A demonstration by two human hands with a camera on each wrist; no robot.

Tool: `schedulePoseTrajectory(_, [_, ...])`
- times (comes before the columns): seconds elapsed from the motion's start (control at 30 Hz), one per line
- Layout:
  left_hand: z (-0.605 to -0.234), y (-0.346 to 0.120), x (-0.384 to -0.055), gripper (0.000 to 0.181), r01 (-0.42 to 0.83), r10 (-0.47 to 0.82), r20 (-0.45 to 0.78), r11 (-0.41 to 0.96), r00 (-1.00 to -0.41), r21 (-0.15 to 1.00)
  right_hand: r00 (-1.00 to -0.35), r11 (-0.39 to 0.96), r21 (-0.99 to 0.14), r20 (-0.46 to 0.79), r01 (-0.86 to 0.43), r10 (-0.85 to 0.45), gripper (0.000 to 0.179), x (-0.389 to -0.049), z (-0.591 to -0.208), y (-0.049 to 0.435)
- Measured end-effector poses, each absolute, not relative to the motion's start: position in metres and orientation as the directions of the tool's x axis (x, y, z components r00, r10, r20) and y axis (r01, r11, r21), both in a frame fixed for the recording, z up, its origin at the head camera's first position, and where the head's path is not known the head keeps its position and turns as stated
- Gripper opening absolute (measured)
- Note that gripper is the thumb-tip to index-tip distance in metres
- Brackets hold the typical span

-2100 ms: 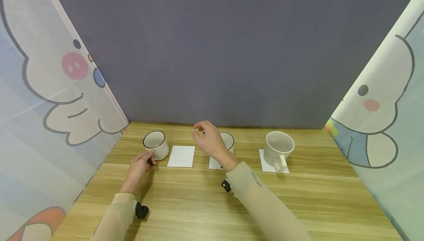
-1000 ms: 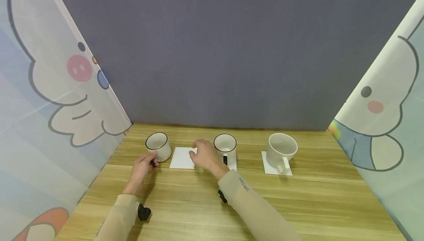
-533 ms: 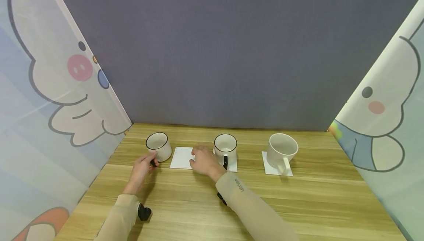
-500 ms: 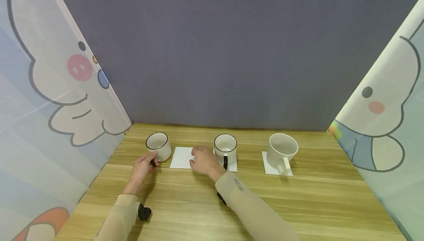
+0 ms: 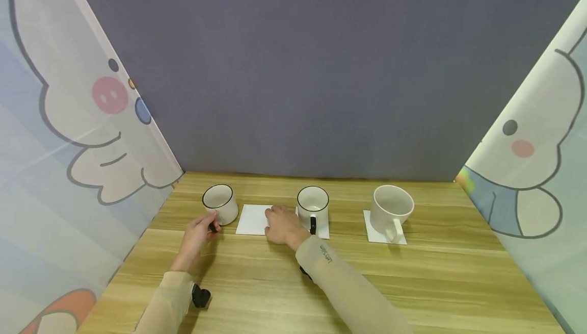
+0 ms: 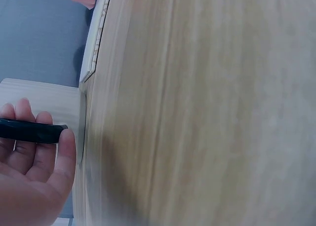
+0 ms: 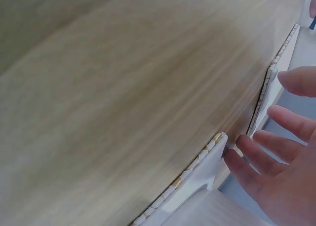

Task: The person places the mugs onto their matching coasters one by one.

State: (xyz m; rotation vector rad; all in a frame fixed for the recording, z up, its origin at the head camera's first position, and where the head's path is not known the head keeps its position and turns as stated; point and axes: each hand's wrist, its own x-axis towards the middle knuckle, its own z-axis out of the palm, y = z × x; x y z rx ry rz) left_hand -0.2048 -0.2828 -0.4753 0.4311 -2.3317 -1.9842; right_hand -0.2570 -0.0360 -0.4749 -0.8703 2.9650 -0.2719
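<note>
In the head view a white mug with a black rim stands at the left on the table. My left hand grips its black handle, with the thumb at the handle's end in the left wrist view. Just right of this mug lies a white square coaster. My right hand is over the coaster's right side and hides that edge. The right wrist view shows the fingers spread and gently bent, the thumb right at the coaster's corner.
A second black-rimmed mug stands on a coaster close right of my right hand. Farther right, a larger plain white mug stands on another coaster. A grey panel rises behind the wooden table.
My right hand has come down and left from above the middle mug to the coaster's right side, then nearly stopped. The left hand stays on the mug's handle; mugs and coasters keep their places.
</note>
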Motion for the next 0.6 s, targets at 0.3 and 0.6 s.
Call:
schedulePoseTrajectory(0.3, [-0.4766,-0.2823,-0.2055,0.045,-0.172,-0.251,-0.136,0.128,-0.958,0.977,-0.836,0.826,-0.159,-0.008,-0.541,-0.549,0.031,-0.2588,-0.4762,-0.0351])
schedulePoseTrajectory(0.6, [-0.4764,-0.2818,-0.2054,0.045,-0.167,-0.245,-0.132,0.126,-0.961,0.978,-0.847,0.833,-0.192,-0.020,-0.518,-0.531,0.046,-0.2604,-0.4790,-0.0334])
